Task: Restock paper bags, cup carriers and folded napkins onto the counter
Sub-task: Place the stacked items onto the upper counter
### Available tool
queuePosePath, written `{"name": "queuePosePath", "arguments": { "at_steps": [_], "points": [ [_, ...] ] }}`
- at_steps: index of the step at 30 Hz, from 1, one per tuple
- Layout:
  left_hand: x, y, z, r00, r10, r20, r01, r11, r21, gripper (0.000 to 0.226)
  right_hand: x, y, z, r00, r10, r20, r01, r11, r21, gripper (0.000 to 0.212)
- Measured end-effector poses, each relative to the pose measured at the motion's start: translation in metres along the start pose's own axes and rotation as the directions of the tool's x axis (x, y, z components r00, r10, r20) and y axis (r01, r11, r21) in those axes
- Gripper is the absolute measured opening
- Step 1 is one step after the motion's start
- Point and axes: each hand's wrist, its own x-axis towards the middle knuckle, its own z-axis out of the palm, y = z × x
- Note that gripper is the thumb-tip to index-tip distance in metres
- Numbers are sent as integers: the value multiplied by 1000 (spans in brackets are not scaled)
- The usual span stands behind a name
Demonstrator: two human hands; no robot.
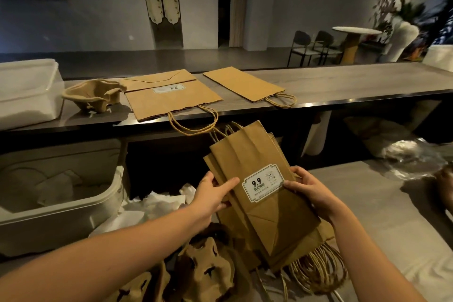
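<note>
Both hands grip one stack of folded bags (255, 154) below the counter (355, 81). My left hand (210, 195) clasps the stack's left edge, with one digit laid across the front. My right hand (310, 189) clasps the right edge, thumb touching the white label (263, 182) marked 9.9. Stack orientation: tilted, its handles pointing away toward the counter edge. I cannot tell how many bags it contains.

Counter, left to right:
- white tub (27, 91);
- one cup carrier (95, 95);
- large bag (171, 100), flat, handles overhanging the near edge;
- plain bag (242, 86), flat, apart from the large bag.

Below the counter: grey bin (61, 203) at left, crumpled white paper (152, 206) beside it, more carriers (203, 270) near my left forearm, and loose twine handles (318, 270) beneath the stack.
</note>
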Motion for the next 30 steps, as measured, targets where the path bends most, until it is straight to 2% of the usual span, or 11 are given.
{"name": "queuePosePath", "arguments": {
  "at_steps": [1,3,5,8,10,13,17,22,25,30],
  "points": [
    [0,-1,3,1000,-9,-7,9,1000,-3,54,-1,1,-2,1000,8,7,-8,1000,19,41],
    [-2,-1,8,1000,-1,-10,2,1000,12,39,-4,5,-7,999,28,21,-29,999,45,58],
    [-5,1,13,999,48,3,-48,995,92,21,-9,7,-11,999,36,13,-37,999,37,63],
    [-12,6,18,986,145,76,-158,967,201,8,-15,9,-19,998,56,-6,-56,998,20,73],
    [-15,13,22,970,215,110,-236,941,243,6,-17,10,-22,998,58,-22,-55,994,96,69],
    [-15,26,25,941,313,131,-337,904,261,10,-17,5,-21,997,34,-68,-16,969,246,41],
    [-6,51,17,958,282,59,-286,954,94,12,-11,-4,-15,988,-12,-152,52,964,262,27],
    [8,69,-8,974,227,5,-226,972,-69,16,-6,-5,-16,958,-36,-285,130,939,319,36],
    [10,70,-17,979,202,-22,-203,976,-78,17,-3,-6,-17,944,-30,-328,149,927,344,37],
    [8,67,-20,985,174,8,-173,984,-30,19,-5,-15,-11,938,-80,-338,183,941,286,32]
  ]
}}
